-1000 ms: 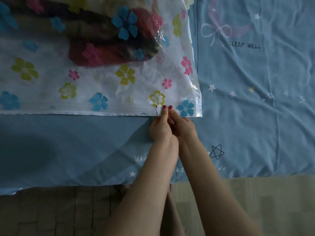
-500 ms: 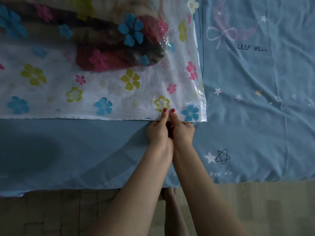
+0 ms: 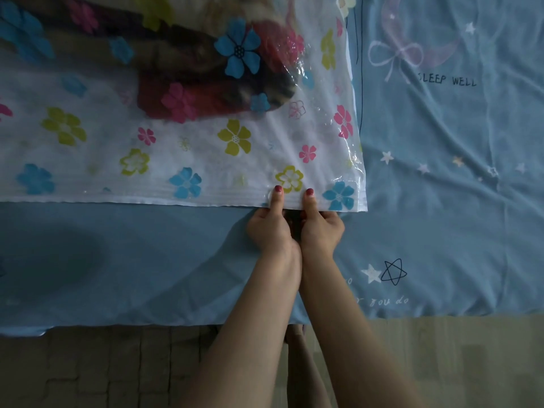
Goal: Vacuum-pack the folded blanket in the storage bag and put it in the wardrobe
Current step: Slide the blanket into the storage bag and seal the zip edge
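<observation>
A clear storage bag (image 3: pixel 97 160) printed with coloured flowers lies flat on the bed, its zip edge (image 3: pixel 117 200) toward me. Inside, at the far end, the folded blanket (image 3: pixel 206 92) shows as dark red and brown folds. My left hand (image 3: pixel 269 226) pinches the zip edge near the bag's right corner, thumb on top beside a small clear slider clip (image 3: pixel 269 194). My right hand (image 3: pixel 321 225) pinches the same edge just to the right, thumb on top. The fingers of both hands are tucked under the bag.
The bed is covered by a blue sheet (image 3: pixel 456 201) with stars, a moon and "SLEEP WELL" print. Its near edge hangs over a tiled floor (image 3: pixel 103 369) on the left and a pale mat (image 3: pixel 471 363) on the right. My leg shows between my forearms.
My two thumbs, pressed together before, have spread slightly apart along the zip edge. The view has shifted a little, so the bag sits lower in frame.
</observation>
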